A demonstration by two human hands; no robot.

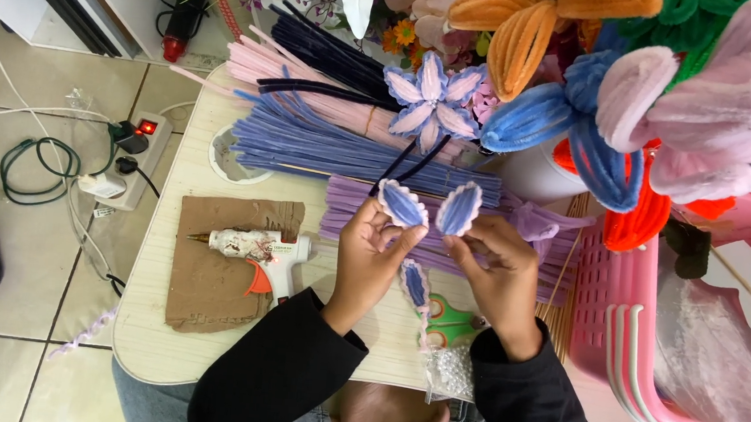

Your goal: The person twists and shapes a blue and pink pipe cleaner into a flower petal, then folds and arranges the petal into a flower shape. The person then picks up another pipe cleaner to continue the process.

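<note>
We've got three blue petals shaped: left hand [370, 253] grips two petals [403, 204], right hand [498, 270] pinches one petal [460, 209]; flower unassembled, glue gun [258, 248] idle on desk [151, 345].

Glue gun [261, 251] on cardboard [209, 287] — left of hands [439, 256].

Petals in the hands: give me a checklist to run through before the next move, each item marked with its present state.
1. Left hand grips a blue petal: ok.
2. Right hand grips a second petal: ok.
3. The two petals touching: not ok, a gap shows.
4. Third petal hanging below the hands: ok.
5. Glue gun resting on the cardboard: ok.
6. Glue gun hot: cannot tell.
</note>
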